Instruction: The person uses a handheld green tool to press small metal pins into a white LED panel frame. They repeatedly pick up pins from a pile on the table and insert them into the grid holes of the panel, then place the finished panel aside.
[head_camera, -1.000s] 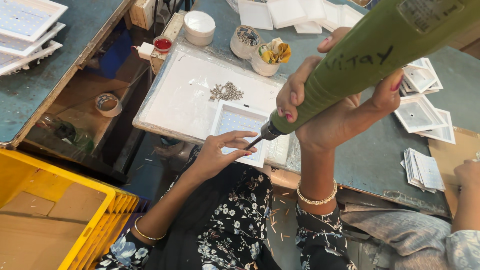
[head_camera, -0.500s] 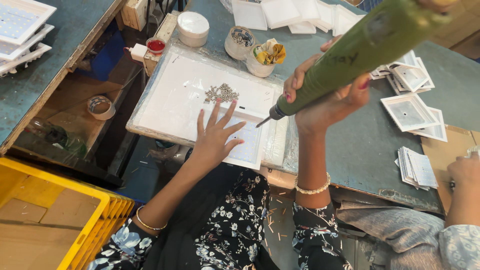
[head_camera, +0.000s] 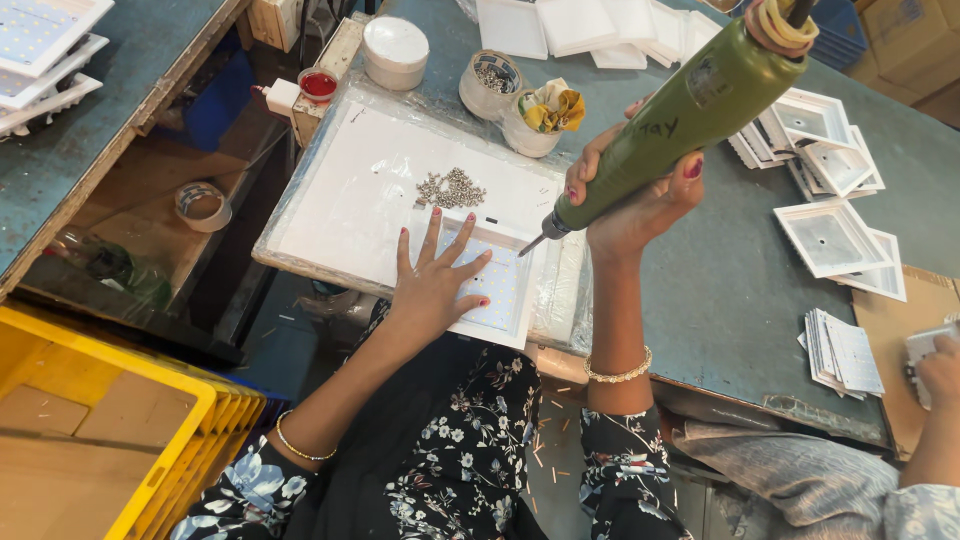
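My left hand (head_camera: 435, 285) lies flat with fingers spread on a small square white panel (head_camera: 497, 287) dotted with tiny lights, at the near edge of a large white work board (head_camera: 350, 190). My right hand (head_camera: 635, 200) grips a long green electric screwdriver (head_camera: 690, 110), held slanted above the board; its bit tip (head_camera: 528, 246) hovers just over the panel's upper right corner. A small heap of silver screws (head_camera: 450, 188) rests on the board just beyond my left fingertips.
Two jars (head_camera: 495, 85) and a white lidded tub (head_camera: 395, 50) stand behind the board. White square frames (head_camera: 830, 240) and stacked cards (head_camera: 845, 350) lie on the table at right, near another person's hand (head_camera: 940, 370). A yellow crate (head_camera: 110, 440) sits at lower left.
My left hand slid forward up the panel and spread flat on it. The screwdriver tip stayed above the panel's right side while the view shifted slightly.
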